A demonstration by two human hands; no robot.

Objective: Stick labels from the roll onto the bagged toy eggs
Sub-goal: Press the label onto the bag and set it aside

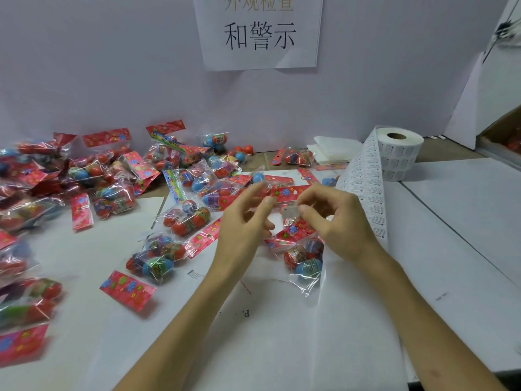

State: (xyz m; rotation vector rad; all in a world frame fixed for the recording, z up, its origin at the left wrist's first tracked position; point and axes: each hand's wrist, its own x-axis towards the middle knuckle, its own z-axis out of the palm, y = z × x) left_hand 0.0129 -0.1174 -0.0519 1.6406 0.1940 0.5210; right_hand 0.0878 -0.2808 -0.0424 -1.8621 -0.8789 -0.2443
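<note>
A white label roll [400, 152] stands at the right rear of the table, and its printed strip [363, 187] runs down toward me under my right arm. My right hand [335, 221] pinches a small pale label [290, 212] between thumb and forefinger. My left hand [245, 224] hovers just left of it with relaxed, slightly bent fingers, its fingertips close to the label. Below both hands lies a bagged set of toy eggs [304, 258] with a red flowered header card [293, 235]. Whether the left fingers touch the label I cannot tell.
Many more bagged toy eggs [112, 193] are heaped over the left half of the table. Loose red balls [244, 149] and folded white cloth [335, 150] sit by the back wall, below a paper sign [259, 32]. White sheets [282, 320] cover the table.
</note>
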